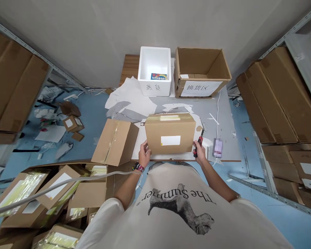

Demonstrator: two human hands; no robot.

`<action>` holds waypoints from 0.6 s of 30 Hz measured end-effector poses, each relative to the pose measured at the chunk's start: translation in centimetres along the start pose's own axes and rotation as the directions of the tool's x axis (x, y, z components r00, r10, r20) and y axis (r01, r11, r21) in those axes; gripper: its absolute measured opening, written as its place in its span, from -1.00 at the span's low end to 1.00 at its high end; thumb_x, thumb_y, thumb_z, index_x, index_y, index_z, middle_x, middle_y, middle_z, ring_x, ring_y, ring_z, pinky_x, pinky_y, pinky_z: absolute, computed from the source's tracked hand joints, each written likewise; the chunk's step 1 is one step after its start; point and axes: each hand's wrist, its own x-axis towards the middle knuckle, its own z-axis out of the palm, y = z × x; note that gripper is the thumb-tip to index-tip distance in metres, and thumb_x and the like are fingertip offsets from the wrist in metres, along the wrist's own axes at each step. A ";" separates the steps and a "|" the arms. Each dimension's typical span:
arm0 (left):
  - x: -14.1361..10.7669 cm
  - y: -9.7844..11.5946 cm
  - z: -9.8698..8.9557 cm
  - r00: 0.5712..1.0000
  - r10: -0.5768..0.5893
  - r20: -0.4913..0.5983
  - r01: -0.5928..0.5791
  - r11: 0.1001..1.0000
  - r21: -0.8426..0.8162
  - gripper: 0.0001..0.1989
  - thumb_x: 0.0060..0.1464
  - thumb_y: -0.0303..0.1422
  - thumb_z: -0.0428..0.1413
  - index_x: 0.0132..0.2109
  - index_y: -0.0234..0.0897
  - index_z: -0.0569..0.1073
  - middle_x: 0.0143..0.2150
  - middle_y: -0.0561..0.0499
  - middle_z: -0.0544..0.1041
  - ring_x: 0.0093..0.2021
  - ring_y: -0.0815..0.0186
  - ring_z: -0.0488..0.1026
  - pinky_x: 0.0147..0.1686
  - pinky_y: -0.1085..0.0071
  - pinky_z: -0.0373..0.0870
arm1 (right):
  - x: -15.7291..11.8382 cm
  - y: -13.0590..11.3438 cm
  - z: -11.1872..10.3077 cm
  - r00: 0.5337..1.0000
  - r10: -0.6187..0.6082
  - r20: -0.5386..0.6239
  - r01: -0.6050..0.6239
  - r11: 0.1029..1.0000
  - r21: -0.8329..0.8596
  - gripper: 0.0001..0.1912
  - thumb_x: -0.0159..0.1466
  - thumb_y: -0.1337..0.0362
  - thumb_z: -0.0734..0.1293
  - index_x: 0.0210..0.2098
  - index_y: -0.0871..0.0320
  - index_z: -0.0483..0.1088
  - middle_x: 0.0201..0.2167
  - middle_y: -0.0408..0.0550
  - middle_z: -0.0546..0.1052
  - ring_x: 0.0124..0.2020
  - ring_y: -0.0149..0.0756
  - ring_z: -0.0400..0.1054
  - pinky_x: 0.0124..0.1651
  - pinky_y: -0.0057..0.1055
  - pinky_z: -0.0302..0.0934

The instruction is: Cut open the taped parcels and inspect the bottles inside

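A taped cardboard box (170, 128) stands in front of me near the table's front edge, with a white label on the side facing me. My left hand (144, 154) grips its lower left edge, fingers curled against the cardboard. At the opposite side, my right hand (200, 151) is closed around a red and black utility knife (199, 143), its tip pointing away from me. The fingers of that hand also rest near the box's right edge. A second cardboard box (113, 141) sits tilted just left of the first.
At the table's back stand a white foam box (154, 88) with a small booklet inside and an open carton (202, 90). A phone-like device (218, 148) lies right. Parcels (89, 195) fill a large carton at lower left. A grey cable (67, 181) crosses the left foreground.
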 end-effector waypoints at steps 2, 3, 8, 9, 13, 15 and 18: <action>-1.5 -0.5 -0.3 0.998 -0.052 -0.039 0.054 0.998 0.043 -0.37 0.17 -0.16 0.26 0.34 -0.20 0.43 0.45 -0.33 0.55 0.50 -0.07 0.49 0.49 -0.14 0.46 | -0.3 1.2 -1.0 0.997 0.024 -0.079 -0.029 0.997 -0.069 -0.33 0.03 -0.29 0.64 -0.19 0.13 0.56 -0.19 0.01 0.76 -0.64 -0.52 0.26 -0.63 -0.48 0.14; -2.2 -0.7 -0.7 0.994 -0.099 -0.046 0.103 0.992 0.075 -0.45 0.15 -0.13 0.27 0.24 -0.18 0.47 0.34 -0.30 0.62 0.42 -0.10 0.56 0.43 -0.14 0.52 | -0.5 1.8 -1.6 0.993 0.042 -0.111 -0.055 0.991 -0.120 -0.35 0.04 -0.29 0.62 -0.22 0.13 0.56 -0.25 0.00 0.75 -0.63 -0.49 0.28 -0.63 -0.47 0.15; -3.6 -0.3 -3.6 0.923 -0.383 0.028 0.382 0.924 0.029 -0.53 0.21 0.14 0.18 -0.01 -0.14 0.57 0.00 -0.14 0.72 0.15 -0.10 0.65 0.15 -0.03 0.66 | -1.3 3.7 -3.9 0.995 0.085 -0.057 -0.099 0.948 -0.303 -0.41 0.07 -0.31 0.61 -0.36 0.09 0.53 -0.50 -0.08 0.61 -0.50 -0.29 0.44 -0.52 -0.40 0.27; -3.2 0.2 -3.9 0.909 -0.411 0.064 0.414 0.910 -0.035 -0.44 0.24 0.21 0.15 0.07 -0.14 0.59 0.08 -0.16 0.72 0.18 -0.09 0.64 0.13 -0.01 0.67 | -1.2 3.6 -3.8 0.996 0.082 -0.033 -0.088 0.947 -0.307 -0.42 0.08 -0.30 0.60 -0.37 0.09 0.52 -0.54 -0.12 0.57 -0.51 -0.29 0.42 -0.52 -0.41 0.26; 0.6 2.9 -4.2 0.875 -0.462 0.146 0.480 0.868 -0.130 -0.17 0.26 0.42 0.06 0.36 -0.07 0.51 0.38 -0.21 0.60 0.30 -0.09 0.59 0.10 0.01 0.70 | 0.0 2.1 -2.0 0.996 0.090 0.019 -0.080 0.951 -0.300 -0.53 0.12 -0.16 0.58 -0.36 0.08 0.46 -0.66 -0.28 0.38 -0.65 -0.41 0.25 -0.61 -0.47 0.13; 2.6 4.4 -3.9 0.875 -0.448 0.185 0.468 0.880 -0.083 -0.16 0.28 0.43 0.07 0.37 -0.06 0.51 0.45 -0.22 0.55 0.35 -0.12 0.56 0.12 -0.02 0.71 | 0.9 1.2 -1.2 0.995 0.091 0.038 -0.078 0.959 -0.274 -0.60 0.13 -0.05 0.57 -0.34 0.08 0.43 -0.64 -0.31 0.38 -0.67 -0.45 0.21 -0.62 -0.51 0.12; 4.2 6.5 -2.9 0.907 -0.340 0.250 0.353 0.936 -0.007 -0.20 0.31 0.38 0.11 0.40 -0.06 0.51 0.53 -0.21 0.50 0.42 -0.16 0.51 0.23 -0.11 0.66 | 2.1 0.3 -0.9 0.994 0.095 0.051 -0.080 0.967 -0.242 -0.65 0.13 0.03 0.53 -0.33 0.03 0.33 -0.65 -0.37 0.31 -0.68 -0.49 0.16 -0.62 -0.56 0.08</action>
